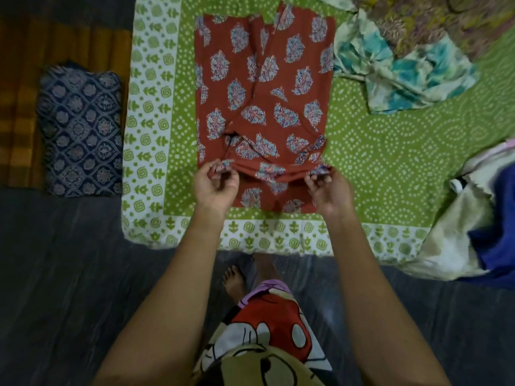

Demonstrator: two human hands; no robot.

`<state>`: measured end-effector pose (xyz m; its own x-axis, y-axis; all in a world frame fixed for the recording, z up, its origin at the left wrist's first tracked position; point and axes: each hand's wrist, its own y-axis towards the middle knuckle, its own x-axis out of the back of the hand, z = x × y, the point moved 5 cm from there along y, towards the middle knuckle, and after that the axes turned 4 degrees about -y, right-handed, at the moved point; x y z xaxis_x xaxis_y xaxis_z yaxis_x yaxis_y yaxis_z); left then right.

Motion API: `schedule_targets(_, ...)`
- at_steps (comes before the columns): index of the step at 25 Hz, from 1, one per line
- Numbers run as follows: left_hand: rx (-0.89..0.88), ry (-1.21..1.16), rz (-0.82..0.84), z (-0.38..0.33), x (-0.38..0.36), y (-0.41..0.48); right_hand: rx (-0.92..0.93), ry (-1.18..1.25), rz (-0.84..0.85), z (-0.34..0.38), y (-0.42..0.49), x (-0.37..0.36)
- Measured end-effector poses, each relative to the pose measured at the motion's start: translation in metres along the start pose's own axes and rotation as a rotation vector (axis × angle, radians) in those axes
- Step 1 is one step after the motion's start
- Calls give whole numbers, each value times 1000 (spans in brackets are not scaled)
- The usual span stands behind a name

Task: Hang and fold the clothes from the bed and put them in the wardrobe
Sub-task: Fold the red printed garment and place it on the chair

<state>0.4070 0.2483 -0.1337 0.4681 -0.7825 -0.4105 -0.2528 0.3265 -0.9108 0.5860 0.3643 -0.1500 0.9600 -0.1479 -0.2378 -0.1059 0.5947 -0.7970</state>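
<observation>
A rust-red garment (264,87) with a blue and white leaf print lies spread flat on the green dotted bedsheet (376,151). Its near part is folded over itself. My left hand (214,188) pinches the fold at its left corner. My right hand (328,190) pinches the same fold at its right corner. Both hands hold the fold slightly raised off the bed, near the bed's front edge.
A folded navy patterned cloth (80,129) lies left of the bed on an orange striped surface. A crumpled white and teal garment (401,76) lies at the back right, a floral one (446,20) behind it. White and blue clothes (473,232) hang over the right edge. The dark floor (69,274) is below.
</observation>
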Motion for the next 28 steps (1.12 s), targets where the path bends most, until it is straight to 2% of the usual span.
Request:
schedule_targets(2,-28,71,72,1,-31,26,30,-25,0,13,29,-22)
schedule_targets(3,-56,220,84,4,-39,38,79,-101,-9,16,39,-30)
schedule_targets(4,-123,435,74,7,-41,52,162,-271,-33,17,50,-35)
schedule_targets(6,-418,954,70,7,-35,68,452,-773,-37,13,60,-46)
schedule_targets(8,-765,1506,181,8,-27,74,728,-1224,120,-7,55,-58)
schedule_targets(9,-873,1755,261,10,-21,78,814,-1427,202,-22,57,-58)
schedule_targets(11,-887,2150,390,9,-2,84,855,-1745,276,-40,61,-53)
schedule_targets(14,-783,2522,610,6,19,84,740,-1880,388,-45,55,-49)
schedule_targets(16,-790,2673,693,5,26,80,661,-2006,534,-50,44,-43)
schedule_targets(18,-850,2712,692,5,30,74,659,-2155,580,-53,36,-34)
schedule_targets(21,-912,2656,627,5,31,67,681,-2342,460,-57,36,-35)
schedule_targets(24,-850,2724,518,7,26,65,667,-2465,299,-72,29,-43)
schedule_targets(26,-790,2739,477,9,21,61,655,-2484,270,-74,28,-45)
schedule_targets(28,-730,2794,462,10,18,54,600,-2489,313,-68,22,-48)
